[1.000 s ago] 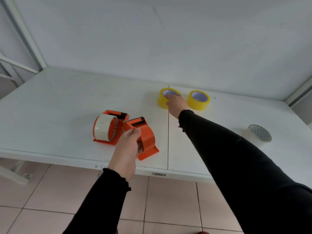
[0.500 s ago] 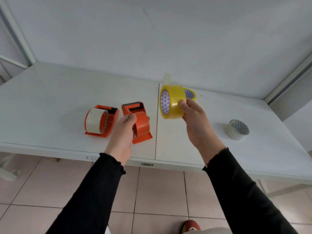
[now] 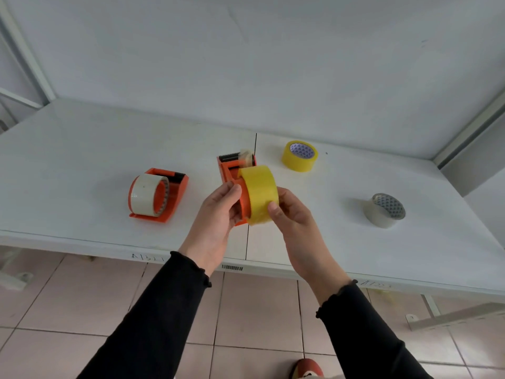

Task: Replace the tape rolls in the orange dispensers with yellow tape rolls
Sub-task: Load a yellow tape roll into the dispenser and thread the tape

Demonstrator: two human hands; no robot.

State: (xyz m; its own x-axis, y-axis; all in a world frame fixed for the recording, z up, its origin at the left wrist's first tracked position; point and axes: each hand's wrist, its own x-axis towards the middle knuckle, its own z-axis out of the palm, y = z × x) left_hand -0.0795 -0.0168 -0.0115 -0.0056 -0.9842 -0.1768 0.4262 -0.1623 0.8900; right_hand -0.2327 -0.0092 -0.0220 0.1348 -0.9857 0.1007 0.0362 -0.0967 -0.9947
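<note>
My left hand (image 3: 216,217) grips an orange dispenser (image 3: 232,170) by its left side, near the table's front edge. Against that dispenser's hub sits a yellow tape roll (image 3: 259,192), held from the right by my right hand (image 3: 292,214). How far the roll sits on the hub is hidden. A second orange dispenser (image 3: 175,195) stands to the left with a clear tape roll (image 3: 144,194) mounted on it. Another yellow roll (image 3: 299,157) lies flat farther back on the right.
A clear tape roll (image 3: 385,210) lies flat on the right part of the white table (image 3: 82,160). A seam runs down the table's middle. The wall stands close behind. Tiled floor and a shoe tip (image 3: 307,369) show below the front edge.
My right hand lifted a yellow roll from the back of the table and brought it down against the dispenser in my left hand. The other dispenser has not moved.
</note>
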